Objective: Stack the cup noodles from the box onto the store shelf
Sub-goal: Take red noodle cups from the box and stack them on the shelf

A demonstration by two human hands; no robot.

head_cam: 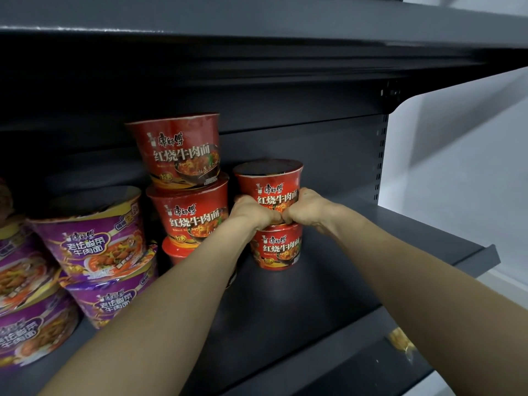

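Your left hand [251,211] and right hand [307,208] both wrap the upper red beef-noodle cup [270,181], apparently seating it on the lower red cup [278,248] on the shelf [371,252]. Next, square it, then release gently.

Dark grey metal shelf [357,267], running left to right, with a lip along its near edge. Standing on it towards the far middle is a red cup [277,247], the bottom of a stack. Just left, another bottom red cup [175,250] is mostly hidden, probably on the shelf too. Further left sit purple cups: one [114,301] nearer, one [31,335] at the left edge.
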